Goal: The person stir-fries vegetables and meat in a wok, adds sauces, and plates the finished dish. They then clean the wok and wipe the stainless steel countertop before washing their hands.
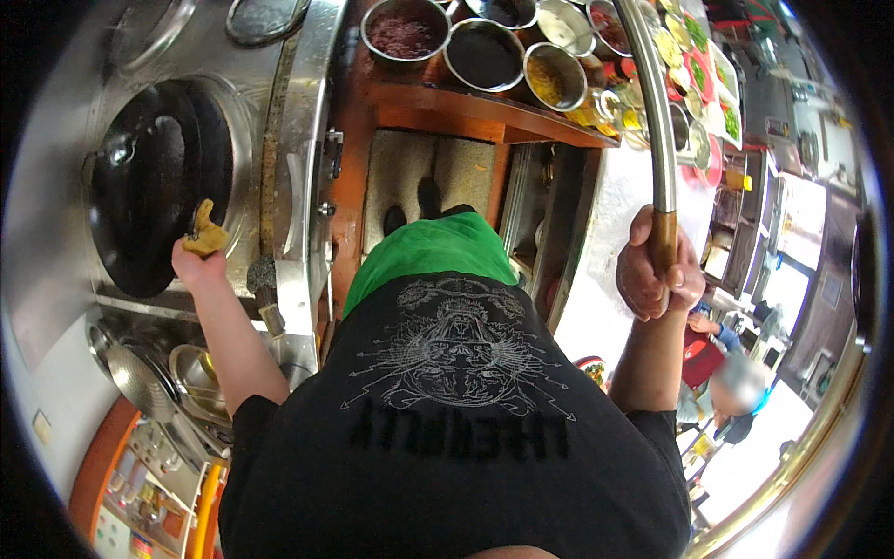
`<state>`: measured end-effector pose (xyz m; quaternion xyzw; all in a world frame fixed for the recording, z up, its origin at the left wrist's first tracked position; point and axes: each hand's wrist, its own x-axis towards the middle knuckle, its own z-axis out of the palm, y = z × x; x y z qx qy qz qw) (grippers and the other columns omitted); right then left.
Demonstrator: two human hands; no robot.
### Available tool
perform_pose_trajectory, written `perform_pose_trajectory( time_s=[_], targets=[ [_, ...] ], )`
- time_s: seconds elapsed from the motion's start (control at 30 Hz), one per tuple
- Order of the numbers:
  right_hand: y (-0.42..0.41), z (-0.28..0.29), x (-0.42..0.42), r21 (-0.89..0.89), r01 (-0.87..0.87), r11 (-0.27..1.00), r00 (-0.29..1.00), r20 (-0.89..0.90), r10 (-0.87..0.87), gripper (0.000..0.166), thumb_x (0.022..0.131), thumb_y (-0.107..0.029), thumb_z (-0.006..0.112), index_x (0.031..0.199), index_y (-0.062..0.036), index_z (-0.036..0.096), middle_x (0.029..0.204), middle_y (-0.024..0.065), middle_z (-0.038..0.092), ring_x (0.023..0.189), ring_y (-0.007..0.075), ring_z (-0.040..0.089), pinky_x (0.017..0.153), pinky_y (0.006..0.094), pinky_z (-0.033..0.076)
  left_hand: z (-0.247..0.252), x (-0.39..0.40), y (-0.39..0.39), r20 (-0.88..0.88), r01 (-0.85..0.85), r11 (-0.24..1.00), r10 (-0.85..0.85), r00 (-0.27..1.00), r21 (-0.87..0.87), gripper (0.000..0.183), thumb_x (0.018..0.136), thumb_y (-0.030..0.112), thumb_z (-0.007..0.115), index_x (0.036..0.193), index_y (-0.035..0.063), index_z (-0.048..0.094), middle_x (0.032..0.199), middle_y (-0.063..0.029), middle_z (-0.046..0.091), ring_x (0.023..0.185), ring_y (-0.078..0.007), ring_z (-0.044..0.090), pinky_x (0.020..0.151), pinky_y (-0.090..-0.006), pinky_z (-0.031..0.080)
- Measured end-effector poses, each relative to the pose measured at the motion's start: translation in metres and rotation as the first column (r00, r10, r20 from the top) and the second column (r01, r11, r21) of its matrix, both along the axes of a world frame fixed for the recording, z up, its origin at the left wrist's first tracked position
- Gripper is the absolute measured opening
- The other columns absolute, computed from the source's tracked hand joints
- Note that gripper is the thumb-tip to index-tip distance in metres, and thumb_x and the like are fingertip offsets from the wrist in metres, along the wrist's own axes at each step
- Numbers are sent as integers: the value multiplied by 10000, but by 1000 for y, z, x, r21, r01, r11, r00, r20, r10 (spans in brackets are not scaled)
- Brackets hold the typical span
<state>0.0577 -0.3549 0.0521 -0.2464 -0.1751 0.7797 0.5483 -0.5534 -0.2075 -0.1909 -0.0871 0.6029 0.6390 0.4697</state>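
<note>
On the left side of the view, my left hand (199,264) grips a bunched yellowish cloth (205,236) at the near right rim of a black wok (157,182). The wok rests tilted on a steel stove top, and its inside looks wet and shiny. At the right, my right hand (658,279) is closed around the wooden end of a long metal handle (656,119). That handle runs up past the top edge of the picture, so its far end is hidden. Steel bowls of sauces and seasonings stand on a counter at the top, left of the handle.
A scrubbing brush (265,293) lies at the stove's edge, near my left forearm. Strainers and ladles (140,381) sit below the wok. A bowl of dark red sauce (408,31) and dishes of chopped greens (731,122) line the counter. Another person (733,384) is at the right.
</note>
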Motion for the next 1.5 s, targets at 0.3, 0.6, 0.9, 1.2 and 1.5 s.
perform_pose_trajectory(
  time_s=[0.3, 0.6, 0.9, 1.2, 1.5],
  targets=[
    [76, -15, -32, 46, -189, 981, 972, -135, 194, 486, 826, -80, 728, 1139, 104, 404, 644, 98, 502, 424, 135, 493, 338, 264, 416, -36, -10, -14, -75, -145, 988, 142, 987, -43, 285, 934, 227, 492, 1113, 19, 567, 1086, -108, 633, 986, -291, 640, 862, -438, 530],
    [113, -10, -59, 137, -241, 961, 970, 67, 234, 399, 906, -217, 720, 1089, 43, 478, 552, 40, 524, 386, 111, 537, 337, 229, 462, -37, -20, -22, 0, -109, 994, 109, 994, -6, 267, 931, 183, 535, 1127, 4, 562, 1133, -127, 625, 1021, -314, 632, 892, -489, 519],
    [206, -7, -148, -104, -646, 756, 670, 396, 627, 357, 858, -96, 662, 1134, 87, 532, 737, 134, 597, 548, 188, 611, 467, 273, 488, 13, 10, -1, 134, -72, 986, 92, 987, -149, 243, 871, 245, 549, 1054, 86, 573, 977, -117, 607, 831, -301, 592, 788, -496, 511],
    [373, -125, -293, -194, -936, 292, -330, 768, -548, 644, 930, -137, 565, 1534, -216, 357, 886, 206, 679, 834, 424, 655, 729, 540, 511, 17, 70, 38, 66, -397, 916, 400, 914, -57, 266, 871, 190, 655, 1029, -12, 585, 930, -120, 623, 809, -272, 625, 696, -457, 532],
    [632, -218, -432, 222, -834, 506, -96, 844, -528, 690, 948, -117, 551, 1569, -252, 283, 768, 128, 620, 628, 248, 620, 594, 410, 517, -9, 167, -238, -390, -255, 934, 338, 856, 250, 59, 920, 42, 547, 954, 82, 520, 764, -34, 550, 621, -145, 540, 559, -321, 499]
  ],
)
